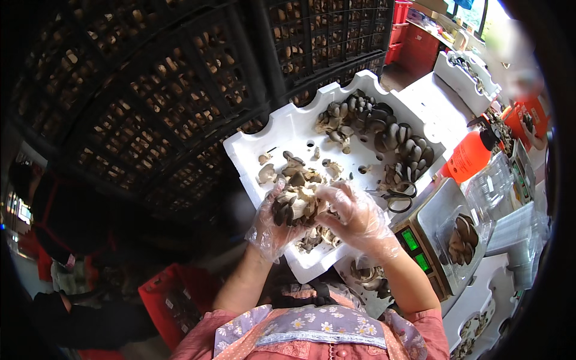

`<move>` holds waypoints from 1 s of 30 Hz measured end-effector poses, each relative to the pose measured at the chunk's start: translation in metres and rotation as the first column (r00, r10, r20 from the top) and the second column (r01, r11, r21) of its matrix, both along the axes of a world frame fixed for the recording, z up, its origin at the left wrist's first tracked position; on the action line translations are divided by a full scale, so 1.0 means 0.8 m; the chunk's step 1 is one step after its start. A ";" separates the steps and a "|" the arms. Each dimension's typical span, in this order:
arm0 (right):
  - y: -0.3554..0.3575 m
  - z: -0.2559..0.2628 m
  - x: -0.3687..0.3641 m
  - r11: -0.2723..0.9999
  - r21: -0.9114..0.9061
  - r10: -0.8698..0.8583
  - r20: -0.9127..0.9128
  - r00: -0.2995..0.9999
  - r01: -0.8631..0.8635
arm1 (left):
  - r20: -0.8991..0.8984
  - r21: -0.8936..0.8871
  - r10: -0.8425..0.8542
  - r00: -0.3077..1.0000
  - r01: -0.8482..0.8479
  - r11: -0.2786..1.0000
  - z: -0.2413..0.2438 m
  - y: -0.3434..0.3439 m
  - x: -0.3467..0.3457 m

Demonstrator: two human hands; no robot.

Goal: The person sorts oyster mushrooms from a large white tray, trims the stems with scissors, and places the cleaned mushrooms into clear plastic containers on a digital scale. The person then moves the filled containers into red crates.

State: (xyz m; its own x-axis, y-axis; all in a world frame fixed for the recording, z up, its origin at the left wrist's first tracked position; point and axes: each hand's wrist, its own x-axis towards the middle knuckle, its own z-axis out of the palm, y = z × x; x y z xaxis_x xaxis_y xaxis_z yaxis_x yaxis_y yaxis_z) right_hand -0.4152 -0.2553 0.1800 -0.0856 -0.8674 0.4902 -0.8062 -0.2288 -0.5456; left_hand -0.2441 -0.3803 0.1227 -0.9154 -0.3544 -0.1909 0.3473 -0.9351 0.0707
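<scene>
My left hand (274,220), in a clear plastic glove, holds a cluster of grey oyster mushrooms (294,204) above the near side of a white foam crate (245,155). My right hand (355,216), gloved the same way, touches the cluster's right side with thumb and fingers; whether it grips a piece is unclear. Loose mushrooms and trimmings lie under and beyond my hands. Dark mushroom clusters (398,137) line the crate's far and right sides. Black-handled scissors (399,197) rest at the crate's right edge.
A digital scale (418,225) at the right bears mushrooms in a clear tray (463,238). Beside it are an orange bottle (470,155) and stacked clear trays (513,243). Black crates of mushrooms (180,99) rise at the left. A red crate (155,292) stands lower left; people are at both sides.
</scene>
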 end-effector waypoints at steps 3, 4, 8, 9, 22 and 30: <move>-0.004 -0.003 0.003 0.999 -0.029 -0.023 -0.037 0.999 0.022 | -0.047 0.003 -0.033 0.998 0.033 0.999 -0.001 -0.002 -0.004; -0.006 -0.007 0.001 0.998 -0.047 -0.035 -0.039 0.999 0.033 | -0.003 -0.021 -0.021 1.000 0.021 1.000 0.006 0.001 -0.005; -0.012 -0.004 -0.007 0.998 -0.003 0.064 -0.033 0.997 -0.064 | 0.091 -0.149 -0.015 0.996 0.029 0.988 0.006 -0.004 0.000; -0.013 -0.005 -0.008 1.000 -0.006 0.023 -0.070 0.997 -0.023 | 0.120 -0.165 -0.022 0.993 0.042 0.985 0.008 -0.004 -0.001; -0.033 -0.015 -0.024 0.994 -0.002 -0.109 -0.124 0.986 0.110 | 0.001 0.346 0.027 1.000 -0.025 0.938 0.003 -0.030 -0.019; -0.021 0.045 -0.073 0.935 0.125 -0.311 -0.161 0.937 0.332 | 0.007 -0.135 0.366 0.931 -0.362 0.923 0.033 -0.091 0.021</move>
State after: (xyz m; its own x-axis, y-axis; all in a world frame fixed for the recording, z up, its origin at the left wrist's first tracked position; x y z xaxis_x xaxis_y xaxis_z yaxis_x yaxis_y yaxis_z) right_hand -0.4732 -0.2721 0.2156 -0.3136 -0.8678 0.3856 -0.8920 0.1299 -0.4331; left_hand -0.2274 -0.4533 0.1493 -0.7131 -0.6853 -0.1476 0.6574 -0.7269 0.1988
